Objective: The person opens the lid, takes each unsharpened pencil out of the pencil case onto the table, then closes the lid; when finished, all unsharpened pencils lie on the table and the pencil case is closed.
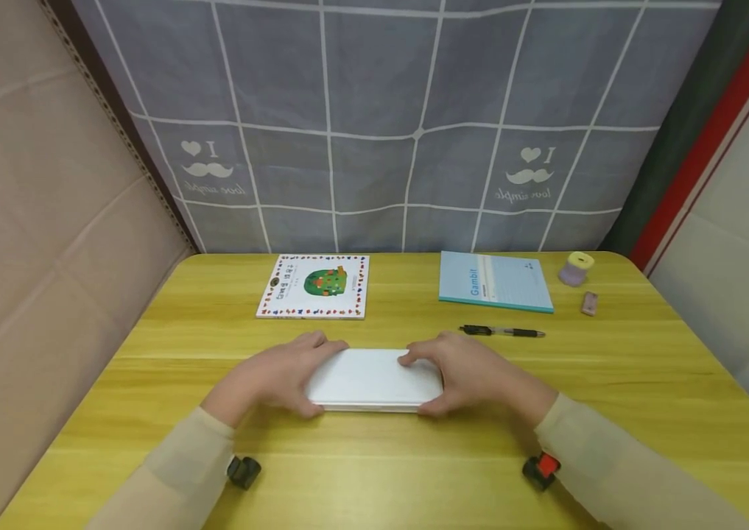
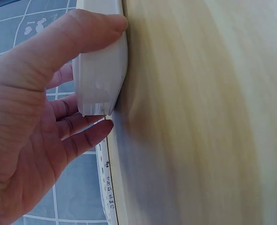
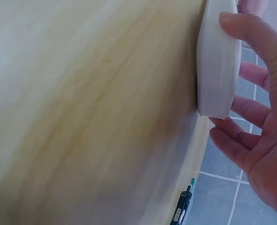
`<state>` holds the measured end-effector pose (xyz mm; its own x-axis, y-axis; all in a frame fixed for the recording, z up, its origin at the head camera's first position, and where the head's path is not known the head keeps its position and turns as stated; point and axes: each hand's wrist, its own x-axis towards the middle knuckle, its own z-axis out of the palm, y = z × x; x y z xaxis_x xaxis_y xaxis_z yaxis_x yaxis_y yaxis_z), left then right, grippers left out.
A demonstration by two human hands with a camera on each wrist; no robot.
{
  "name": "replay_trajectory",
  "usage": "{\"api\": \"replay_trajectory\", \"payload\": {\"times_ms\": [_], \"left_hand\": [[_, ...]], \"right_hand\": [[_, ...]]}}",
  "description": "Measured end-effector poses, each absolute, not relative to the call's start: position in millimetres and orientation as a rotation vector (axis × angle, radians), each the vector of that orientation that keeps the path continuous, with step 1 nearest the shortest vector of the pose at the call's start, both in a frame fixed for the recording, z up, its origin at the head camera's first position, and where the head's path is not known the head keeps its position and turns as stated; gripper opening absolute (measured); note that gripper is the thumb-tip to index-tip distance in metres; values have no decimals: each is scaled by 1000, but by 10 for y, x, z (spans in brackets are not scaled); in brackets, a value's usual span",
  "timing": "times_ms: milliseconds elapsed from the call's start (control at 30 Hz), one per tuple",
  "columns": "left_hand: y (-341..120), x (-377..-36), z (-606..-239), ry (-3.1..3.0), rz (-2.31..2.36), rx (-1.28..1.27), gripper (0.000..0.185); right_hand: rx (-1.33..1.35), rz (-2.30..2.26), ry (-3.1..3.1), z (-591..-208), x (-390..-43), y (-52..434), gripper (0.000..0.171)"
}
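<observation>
Fingers and thumbs of both hands clasp a flat white case (image 1: 374, 379) by its two short ends, the left hand (image 1: 278, 375) at one end and the right hand (image 1: 470, 372) at the other. Each thumb lies along the near edge, and the fingers (image 2: 82, 136) wrap the far side, so both grips are narrow and closed round the case. It lies flat on the yellow wooden table (image 1: 646, 383), at the middle near the person. The case is closed, and what is inside cannot be seen. Just beyond the right hand lies a black pen (image 1: 501, 332). Farther back are a picture book (image 1: 314, 285), a blue notebook (image 1: 495, 281), a small jar with a yellow lid (image 1: 576, 268) and a small pinkish item (image 1: 589, 302) too small to make out.
</observation>
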<state>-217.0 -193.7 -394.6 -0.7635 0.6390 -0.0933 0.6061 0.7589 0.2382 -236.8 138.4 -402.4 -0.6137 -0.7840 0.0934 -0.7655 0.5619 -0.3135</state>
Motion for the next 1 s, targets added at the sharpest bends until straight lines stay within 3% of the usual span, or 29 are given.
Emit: {"api": "replay_trajectory", "payload": {"times_ms": [533,1000], "left_hand": [[-1962,-2191,-3973,2773,339,1012,103],[-2087,-2304,-4046,2619,579,934,111]], "right_hand": [[-1291,-509,2704,-3974,-2387,1382,64],[-1179,-921,2521,-3955,-2431,1528,50]]}}
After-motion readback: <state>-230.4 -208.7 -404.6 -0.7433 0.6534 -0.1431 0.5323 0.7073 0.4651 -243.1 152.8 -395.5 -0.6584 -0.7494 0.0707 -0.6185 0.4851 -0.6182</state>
